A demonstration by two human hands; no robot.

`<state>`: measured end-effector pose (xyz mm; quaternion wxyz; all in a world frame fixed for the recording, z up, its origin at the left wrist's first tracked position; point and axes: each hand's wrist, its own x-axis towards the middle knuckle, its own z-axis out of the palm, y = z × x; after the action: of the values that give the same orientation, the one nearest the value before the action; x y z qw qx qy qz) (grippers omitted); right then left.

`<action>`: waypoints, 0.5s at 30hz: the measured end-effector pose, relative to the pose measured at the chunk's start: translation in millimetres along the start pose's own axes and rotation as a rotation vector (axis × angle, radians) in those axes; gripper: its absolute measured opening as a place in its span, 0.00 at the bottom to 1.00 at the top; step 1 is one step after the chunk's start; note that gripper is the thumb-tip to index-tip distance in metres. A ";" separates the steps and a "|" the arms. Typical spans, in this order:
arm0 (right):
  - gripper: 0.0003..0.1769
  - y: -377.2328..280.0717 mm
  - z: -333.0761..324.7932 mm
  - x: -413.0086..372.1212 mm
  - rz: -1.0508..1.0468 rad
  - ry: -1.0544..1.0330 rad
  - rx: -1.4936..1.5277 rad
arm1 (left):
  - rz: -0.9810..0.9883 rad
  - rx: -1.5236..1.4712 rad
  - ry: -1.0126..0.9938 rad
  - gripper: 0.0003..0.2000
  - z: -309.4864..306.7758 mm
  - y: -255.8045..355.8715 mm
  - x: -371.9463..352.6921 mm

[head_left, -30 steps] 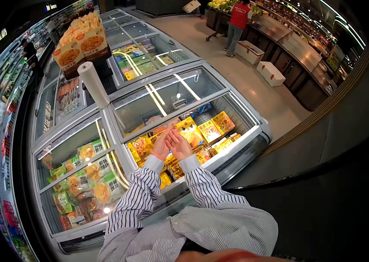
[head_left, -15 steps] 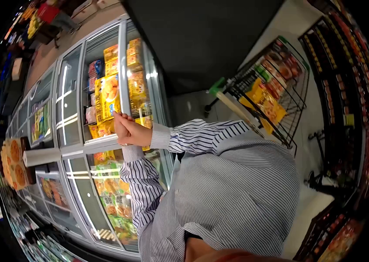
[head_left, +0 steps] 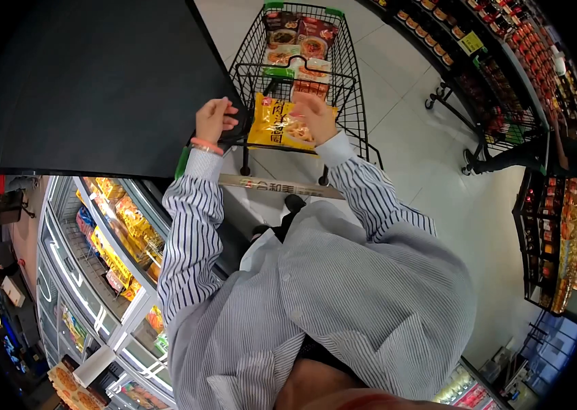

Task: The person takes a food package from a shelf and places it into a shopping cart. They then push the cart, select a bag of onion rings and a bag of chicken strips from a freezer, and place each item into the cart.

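A yellow frozen-food bag [head_left: 273, 121] lies at the near end of a black wire shopping cart [head_left: 351, 75], with its picture side up. My right hand [head_left: 314, 117] is above the bag's right part, fingers spread and nothing held, covering some of its print. Left of the bag, by the cart's side, my left hand [head_left: 216, 120] is raised with loosely bent fingers and nothing in them. A coral band [head_left: 206, 145] circles that wrist. The cart's handle bar [head_left: 282, 185] runs below both forearms. Several food packs [head_left: 314, 48] lie deeper in the cart.
A large dark panel [head_left: 90, 82] stands close on the left. Glass-topped freezers [head_left: 107, 256] with yellow bags are at the lower left. Shelves of jars [head_left: 507, 55] curve along the right, near another cart [head_left: 507, 130] and a person's leg [head_left: 500, 162]. Pale tiled floor [head_left: 404, 89] lies between.
The view has turned from the freezer to the cart. My hands, close together before the freezer's yellow bags earlier, are now apart over the cart's near end.
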<state>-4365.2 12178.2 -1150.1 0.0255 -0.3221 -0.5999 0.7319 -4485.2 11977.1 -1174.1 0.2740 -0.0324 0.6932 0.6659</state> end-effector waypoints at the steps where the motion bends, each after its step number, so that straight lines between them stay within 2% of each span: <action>1: 0.16 25.2 -39.7 27.4 -0.068 0.080 -0.201 | -0.048 0.061 -0.014 0.10 18.0 -14.8 22.2; 2: 0.17 62.2 -79.2 58.5 -0.138 0.159 -0.398 | -0.094 0.124 -0.026 0.10 32.9 -31.8 40.9; 4: 0.18 96.0 -127.6 87.9 0.071 0.202 -0.731 | -0.050 0.660 -0.059 0.10 50.5 -83.1 82.7; 6: 0.22 108.4 -150.1 104.4 0.347 0.035 -1.060 | 0.004 1.043 -0.043 0.11 62.2 -108.9 100.9; 7: 0.22 123.6 -153.5 115.8 0.450 0.051 -1.057 | -0.177 1.081 -0.005 0.12 69.7 -114.7 112.1; 9: 0.21 154.8 -161.4 129.8 0.671 0.083 -1.049 | -0.293 1.164 0.000 0.12 72.7 -117.8 116.6; 10: 0.26 150.7 -152.9 127.9 0.799 0.070 -0.981 | -0.355 1.201 0.001 0.13 74.2 -121.2 117.5; 12: 0.16 145.7 -139.4 121.4 0.803 0.035 -1.174 | -0.406 1.192 -0.045 0.13 69.9 -131.4 119.7; 14: 0.13 202.6 -147.8 138.8 0.798 0.218 -1.036 | -0.465 1.177 -0.084 0.14 69.9 -140.3 128.4; 15: 0.12 208.1 -146.7 139.7 0.818 0.256 -0.965 | -0.500 1.168 -0.100 0.14 69.5 -143.9 132.6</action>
<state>-4329.4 12305.7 -1408.5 -0.3320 -0.5847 -0.6825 0.2865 -4515.3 12069.0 -1357.9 0.4255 -0.0073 0.8999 0.0950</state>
